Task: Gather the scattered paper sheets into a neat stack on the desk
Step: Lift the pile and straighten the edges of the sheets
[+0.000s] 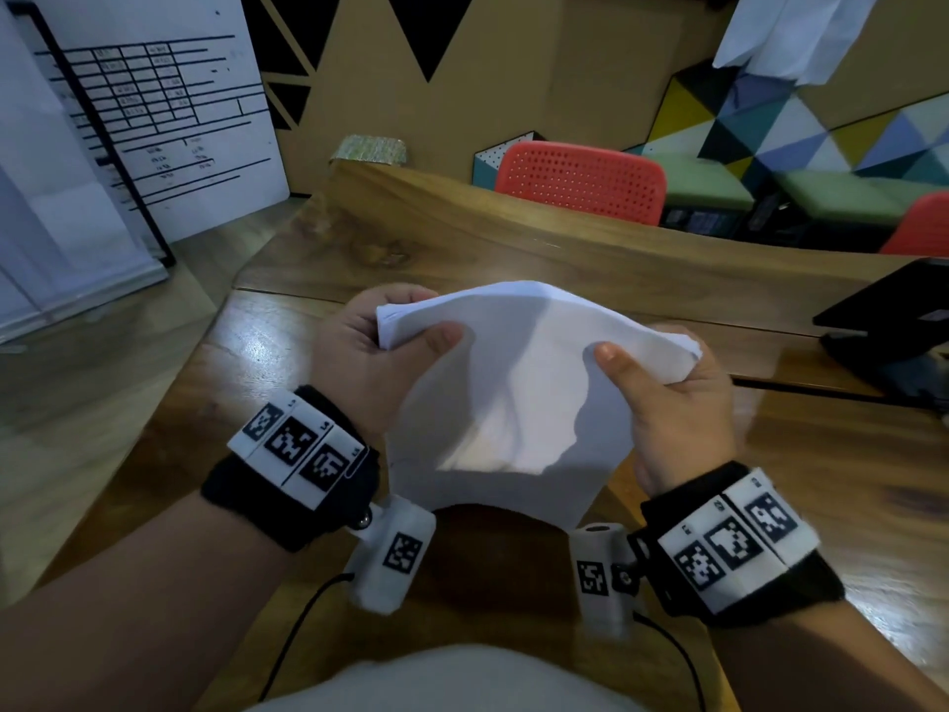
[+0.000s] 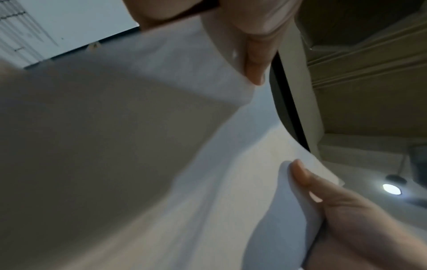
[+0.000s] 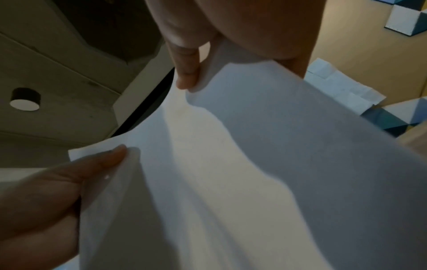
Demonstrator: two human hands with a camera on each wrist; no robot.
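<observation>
A bundle of white paper sheets (image 1: 513,393) is held upright over the wooden desk (image 1: 513,249), bowed and sagging in the middle. My left hand (image 1: 405,336) pinches its upper left corner, thumb on the near face and fingers behind. My right hand (image 1: 647,362) pinches the upper right corner the same way. In the left wrist view the sheets (image 2: 161,146) fill the frame, with my left thumb (image 2: 254,69) at the top. In the right wrist view my right thumb (image 3: 187,76) presses on the paper (image 3: 254,164). Whether the lower edge touches the desk is hidden.
A black laptop (image 1: 883,326) sits on the desk at the right edge. Red chairs (image 1: 580,179) stand behind the desk's far side. A printed board (image 1: 154,120) leans at the left, and more white paper (image 1: 791,33) hangs at the upper right.
</observation>
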